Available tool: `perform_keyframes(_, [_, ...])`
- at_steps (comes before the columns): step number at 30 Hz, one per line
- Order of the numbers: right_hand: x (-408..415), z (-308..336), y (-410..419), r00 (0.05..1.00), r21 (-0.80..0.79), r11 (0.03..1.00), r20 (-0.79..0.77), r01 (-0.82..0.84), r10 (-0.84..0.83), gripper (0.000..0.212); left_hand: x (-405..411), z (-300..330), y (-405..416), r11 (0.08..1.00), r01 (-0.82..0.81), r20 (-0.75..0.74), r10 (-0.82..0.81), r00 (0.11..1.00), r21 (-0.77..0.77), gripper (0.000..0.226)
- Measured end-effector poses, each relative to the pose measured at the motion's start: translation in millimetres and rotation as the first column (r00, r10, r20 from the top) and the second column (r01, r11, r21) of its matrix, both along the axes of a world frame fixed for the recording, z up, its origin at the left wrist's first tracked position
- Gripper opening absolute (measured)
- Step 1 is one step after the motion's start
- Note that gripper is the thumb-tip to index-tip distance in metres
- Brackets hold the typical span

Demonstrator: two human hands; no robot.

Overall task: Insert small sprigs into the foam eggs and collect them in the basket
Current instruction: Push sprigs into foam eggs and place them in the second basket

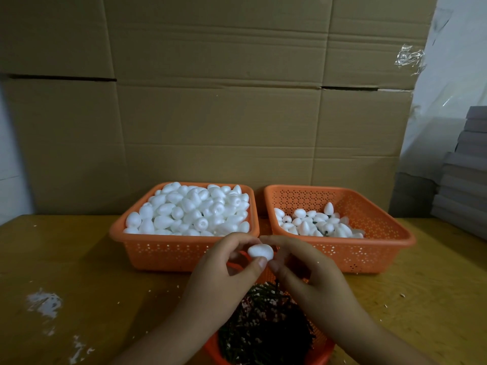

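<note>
A white foam egg (260, 251) is held in front of me, above a small orange basket (322, 349) of dark green sprigs (263, 322). My left hand (224, 272) pinches the egg between thumb and fingers. My right hand (303, 270) meets it from the right with curled fingertips at the egg's end; any sprig in them is hidden. Behind, the left orange basket (147, 248) is heaped with plain foam eggs (189, 209). The right orange basket (374, 248) holds a smaller pile of eggs (316, 222), some showing dark stems.
Both big baskets stand on a yellowish wooden table (79, 259) with white foam crumbs (44, 304) at the left. A wall of cardboard boxes (210, 101) rises right behind the baskets. Grey stacked boards (466, 180) stand at the far right.
</note>
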State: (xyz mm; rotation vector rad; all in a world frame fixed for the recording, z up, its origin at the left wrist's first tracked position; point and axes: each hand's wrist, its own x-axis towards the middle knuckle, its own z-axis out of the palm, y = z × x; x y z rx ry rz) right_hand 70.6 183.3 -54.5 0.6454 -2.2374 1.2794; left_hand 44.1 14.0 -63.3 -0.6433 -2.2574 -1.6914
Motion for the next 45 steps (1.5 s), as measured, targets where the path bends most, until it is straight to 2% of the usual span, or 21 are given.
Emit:
perform_keyframes(3, [-1.6, -0.2, 0.5, 0.997, -0.192, 0.981, 0.078, -0.013, 0.029, 0.031, -2.2, -1.4, -2.1, 0.999, -0.001, 0.042, -0.001, 0.999, 0.05, 0.018])
perform_keyframes(7, [-1.7, 2.1, 1.7, 0.991, -0.395, 0.917, 0.102, -0.044, 0.091, 0.023, -2.3, -0.7, -4.4, 0.998, 0.014, 0.092, -0.02, 0.996, 0.067, 0.024])
perform_keyframes(16, [-2.3, 5.4, 5.4, 0.987, -0.556, 0.83, 0.152, 0.05, 0.042, 0.014, -2.2, 0.4, -4.1, 0.995, 0.035, 0.113, -0.046, 0.993, 0.096, 0.023])
perform_keyframes(28, [-1.7, 5.2, 3.1, 0.981, -0.471, 0.882, 0.179, 0.014, 0.08, 0.012, 1.9, 3.3, -3.9, 0.996, 0.084, 0.099, -0.086, 0.991, 0.023, 0.021])
perform_keyframes(40, [-3.7, 0.5, 2.6, 0.981, -0.395, 0.918, 0.185, 0.013, 0.066, 0.014, 1.3, 3.9, -3.4, 0.991, 0.097, 0.102, -0.106, 0.989, 0.089, 0.014])
perform_keyframes(45, [-4.5, 0.3, 4.4, 0.98, -0.356, 0.933, 0.195, 0.048, 0.024, 0.012, 0.8, 3.8, -4.1, 0.99, 0.068, 0.095, -0.08, 0.992, 0.125, 0.033])
